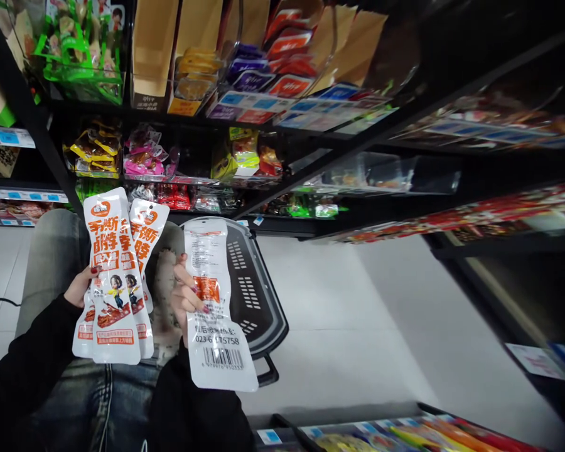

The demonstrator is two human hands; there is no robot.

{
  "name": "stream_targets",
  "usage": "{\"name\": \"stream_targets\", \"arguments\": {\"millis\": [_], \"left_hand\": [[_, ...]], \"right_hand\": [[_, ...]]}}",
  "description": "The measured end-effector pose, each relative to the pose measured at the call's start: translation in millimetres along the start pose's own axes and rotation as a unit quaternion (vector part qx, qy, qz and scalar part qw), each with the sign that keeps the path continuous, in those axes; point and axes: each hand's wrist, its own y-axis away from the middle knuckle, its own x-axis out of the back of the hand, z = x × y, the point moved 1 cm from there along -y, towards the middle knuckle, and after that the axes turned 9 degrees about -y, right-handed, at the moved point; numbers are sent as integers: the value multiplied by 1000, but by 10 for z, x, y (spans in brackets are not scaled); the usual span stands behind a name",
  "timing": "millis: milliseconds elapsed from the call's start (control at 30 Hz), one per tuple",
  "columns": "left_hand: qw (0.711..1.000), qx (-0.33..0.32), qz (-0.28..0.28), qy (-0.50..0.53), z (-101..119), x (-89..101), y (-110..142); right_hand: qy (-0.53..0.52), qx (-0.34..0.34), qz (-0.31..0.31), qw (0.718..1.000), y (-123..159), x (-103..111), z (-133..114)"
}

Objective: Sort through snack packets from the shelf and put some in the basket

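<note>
My left hand is closed on a fan of white snack packets with orange lettering and a cartoon figure, printed fronts facing me. My right hand pinches one more white packet, turned so its back with the barcode faces me. Both hands are raised in front of me, close together, wrists in black sleeves. A dark shopping basket sits on the floor just behind the right-hand packet.
Black shop shelves full of snack packs run across the top and down the right. Another shelf edge with colourful packets lies at the bottom right. Pale tiled floor spreads between. My jeans show below.
</note>
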Motion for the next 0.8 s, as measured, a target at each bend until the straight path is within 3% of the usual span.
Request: {"name": "stream_targets", "arguments": {"millis": [100,200,333,600,800], "left_hand": [[1000,2,25,-10,2,-10,0],[999,6,33,-13,-6,-11,-4],[998,14,53,-22,-18,20,-18],[999,10,48,-12,-1,63,-28],[1000,1,-4,11,-22,97,-52]], "right_hand": [[-9,-59,-52,997,19,111,-11],[16,-169,-109,979,59,198,8],[59,-262,-114,956,120,262,99],[38,-332,-160,929,168,152,149],[70,-311,-89,944,160,149,125]]}}
